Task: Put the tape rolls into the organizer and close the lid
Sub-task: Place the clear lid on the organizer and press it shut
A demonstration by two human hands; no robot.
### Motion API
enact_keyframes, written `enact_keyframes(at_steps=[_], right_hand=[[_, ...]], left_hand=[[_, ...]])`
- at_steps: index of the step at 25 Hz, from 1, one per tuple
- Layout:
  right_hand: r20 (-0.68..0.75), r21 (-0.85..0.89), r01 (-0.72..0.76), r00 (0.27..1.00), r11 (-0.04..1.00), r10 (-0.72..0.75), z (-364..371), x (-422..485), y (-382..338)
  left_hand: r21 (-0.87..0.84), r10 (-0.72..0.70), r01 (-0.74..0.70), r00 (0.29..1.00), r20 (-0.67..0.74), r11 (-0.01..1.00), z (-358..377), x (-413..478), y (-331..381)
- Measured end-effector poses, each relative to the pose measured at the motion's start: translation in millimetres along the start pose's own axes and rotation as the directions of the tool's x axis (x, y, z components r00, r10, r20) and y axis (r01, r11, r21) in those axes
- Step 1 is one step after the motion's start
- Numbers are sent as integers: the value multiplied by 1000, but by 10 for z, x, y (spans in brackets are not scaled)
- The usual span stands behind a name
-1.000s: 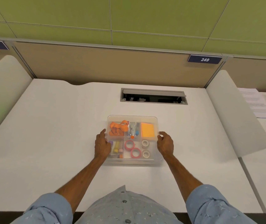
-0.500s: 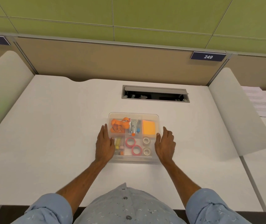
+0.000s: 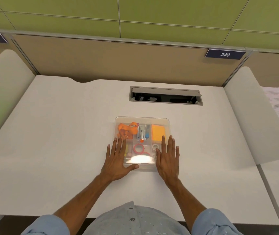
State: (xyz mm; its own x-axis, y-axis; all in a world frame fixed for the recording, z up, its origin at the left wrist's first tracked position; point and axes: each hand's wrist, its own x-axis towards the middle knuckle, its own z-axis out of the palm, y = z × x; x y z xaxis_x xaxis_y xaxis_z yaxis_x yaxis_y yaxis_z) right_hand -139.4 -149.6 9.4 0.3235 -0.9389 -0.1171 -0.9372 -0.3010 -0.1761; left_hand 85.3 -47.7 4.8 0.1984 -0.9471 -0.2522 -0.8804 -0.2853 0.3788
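We have both hands flat on the clear lid (image 3: pixel 142 122) of the organizer (image 3: pixel 168 133), which sits in the middle of the white bench (image 3: pixel 59 133). Our left hand (image 3: pixel 116 160) covers the near left corner, our right hand (image 3: pixel 168 158) the near right corner. The fingers of both are spread and straight, grasping nothing, palms pressing down.

The tape rolls are already inside: a red roll (image 3: pixel 139 148) shows in the near middle compartment and a white roll (image 3: pixel 155 146) beside it to the right. A bright glare on the lid hides the compartments nearest us, so we cannot tell what lies there.

We judge the closing to be almost done. The risk is pressing only the near edge: the far edge could stay unlatched and pop up once we let go. A roll standing proud of its compartment could also hold the lid off its rim. Uneven pressure might slide the box across the smooth bench.
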Motion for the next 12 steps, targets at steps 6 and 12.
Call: enact_keyframes(at_steps=[6,12], right_hand=[[31,48,-7,999,999,5,24,54,-2],[102,49,3,995,999,-8,-51,101,22]], left_hand=[[-20,-85,85,996,0,996,73,89,-11],[-124,-122,126,992,40,984,14,121,41]])
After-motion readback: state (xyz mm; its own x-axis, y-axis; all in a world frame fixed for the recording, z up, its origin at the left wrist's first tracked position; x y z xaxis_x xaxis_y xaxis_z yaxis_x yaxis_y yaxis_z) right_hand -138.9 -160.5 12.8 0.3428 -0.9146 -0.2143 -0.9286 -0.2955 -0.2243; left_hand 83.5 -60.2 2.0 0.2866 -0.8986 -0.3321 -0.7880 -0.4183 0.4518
